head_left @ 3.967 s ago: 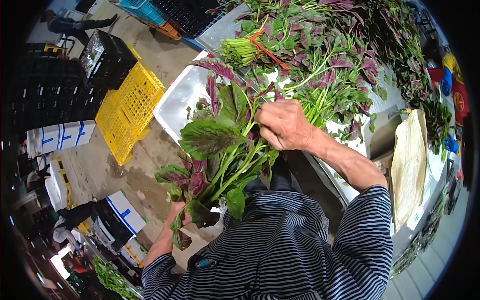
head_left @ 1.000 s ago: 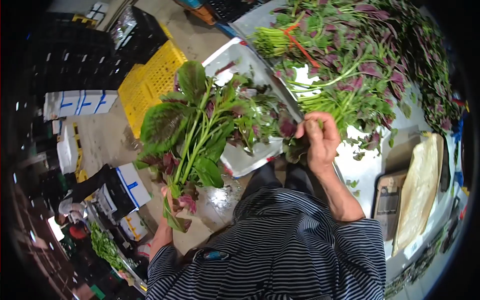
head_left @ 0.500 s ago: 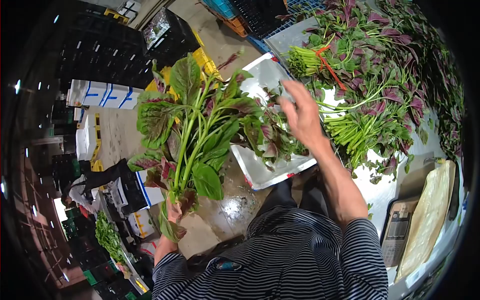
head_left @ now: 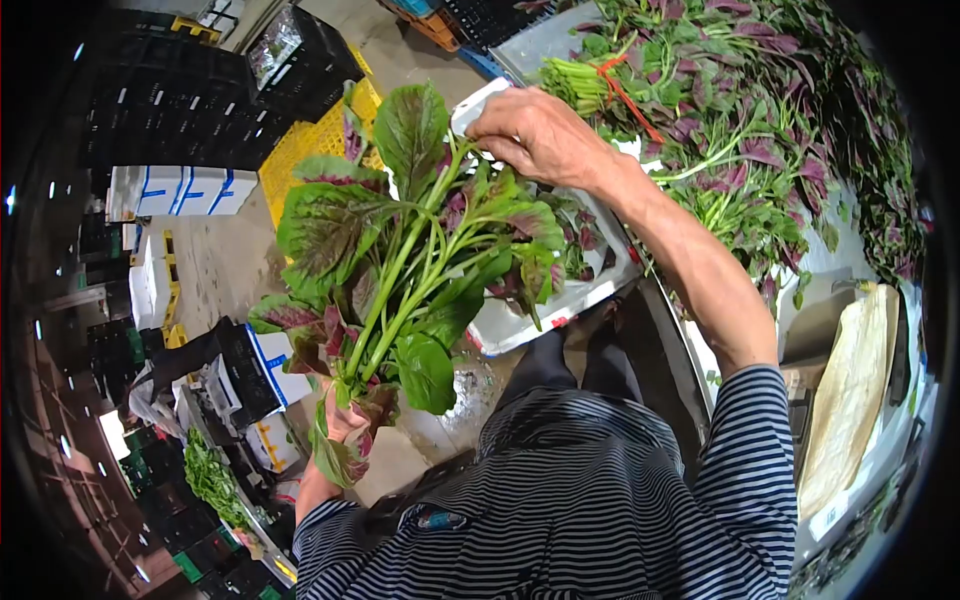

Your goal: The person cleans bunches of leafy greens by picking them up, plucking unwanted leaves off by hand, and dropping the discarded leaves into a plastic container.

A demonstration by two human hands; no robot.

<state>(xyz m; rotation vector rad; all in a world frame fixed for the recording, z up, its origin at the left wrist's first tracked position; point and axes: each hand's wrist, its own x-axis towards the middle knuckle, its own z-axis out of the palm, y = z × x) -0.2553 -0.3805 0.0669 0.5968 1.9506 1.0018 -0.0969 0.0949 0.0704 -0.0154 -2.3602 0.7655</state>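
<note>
A leafy bunch of red-and-green amaranth (head_left: 407, 285) stands upright in front of me, its thick stems spreading upward. My left hand (head_left: 347, 425) is wrapped round its lower end, with leaves partly covering the fingers. At the top of the bunch, my right hand (head_left: 535, 135) is closed in a pinch at the tip of an amaranth stem (head_left: 457, 158); the fingertips are partly hidden. Below that hand is a white foam box (head_left: 520, 328) with loose amaranth leaves in it, partly behind the bunch.
On the metal table at right lie a heap of amaranth (head_left: 740, 120) and a bundle tied with a red band (head_left: 630, 98). Nearer me is a long pale wrapped piece (head_left: 850, 390). Black crates (head_left: 180, 110), a yellow pallet (head_left: 310, 150) and white boxes (head_left: 185, 190) stand at left.
My right hand has moved left from over the foam box to the top of the bunch, and its spread fingers have closed into a pinch. My left hand still grips the bunch.
</note>
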